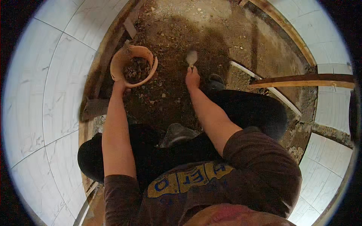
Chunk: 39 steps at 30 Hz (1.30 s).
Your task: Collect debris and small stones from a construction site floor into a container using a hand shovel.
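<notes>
My left hand (119, 86) grips the near rim of an orange, broken-edged bucket-like container (118, 62), which holds dark rubble (134, 71). My right hand (192, 79) is closed on the handle of a small tool with a pale, flat blade, apparently a trowel (191, 57), over the dark, gritty floor (175, 98) to the right of the container. The blade is slightly blurred.
White marbled tiles (52, 86) line both sides, edged by wooden strips (290, 28). A wooden beam (298, 83) juts in from the right over a white strip (286, 100). A dark object with a handle (215, 83) lies beside my knee (269, 111).
</notes>
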Available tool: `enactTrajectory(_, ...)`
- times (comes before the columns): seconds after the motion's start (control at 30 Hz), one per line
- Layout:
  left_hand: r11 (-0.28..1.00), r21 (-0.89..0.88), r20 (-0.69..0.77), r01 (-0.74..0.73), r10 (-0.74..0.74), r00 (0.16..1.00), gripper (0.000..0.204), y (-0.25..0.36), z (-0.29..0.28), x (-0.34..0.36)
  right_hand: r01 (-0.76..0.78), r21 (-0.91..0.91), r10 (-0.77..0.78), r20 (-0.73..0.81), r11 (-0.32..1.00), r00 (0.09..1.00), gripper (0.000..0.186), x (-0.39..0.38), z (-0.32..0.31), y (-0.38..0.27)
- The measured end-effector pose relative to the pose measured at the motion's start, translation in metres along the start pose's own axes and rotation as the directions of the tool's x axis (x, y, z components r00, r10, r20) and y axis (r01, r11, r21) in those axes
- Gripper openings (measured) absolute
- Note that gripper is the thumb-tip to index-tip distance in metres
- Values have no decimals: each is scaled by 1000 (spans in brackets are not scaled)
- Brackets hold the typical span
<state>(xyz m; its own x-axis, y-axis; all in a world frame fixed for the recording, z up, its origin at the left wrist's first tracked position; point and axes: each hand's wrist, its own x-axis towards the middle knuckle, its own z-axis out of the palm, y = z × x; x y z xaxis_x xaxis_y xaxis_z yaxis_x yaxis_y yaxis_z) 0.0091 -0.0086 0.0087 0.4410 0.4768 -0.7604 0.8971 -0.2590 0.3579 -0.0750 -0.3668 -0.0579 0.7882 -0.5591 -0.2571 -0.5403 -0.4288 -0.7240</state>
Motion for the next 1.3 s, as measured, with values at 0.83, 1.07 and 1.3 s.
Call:
enactTrajectory(0.83, 923, 257, 245, -286, 224, 943, 36, -5, 12, 66, -274, 119, 213, 374, 954, 903, 44, 88, -75, -129)
enactTrajectory(1.07, 941, -248, 239, -231, 291, 926, 40, -22, -10, -4, 461, -220, -304, 504, 860, 808, 48, 81, -226, -259)
enactTrajectory(1.3, 967, 121, 257, -222, 185, 948, 46, -14, -12, -33, 568, -721, -286, 491, 398, 823, 53, 100, -387, -173)
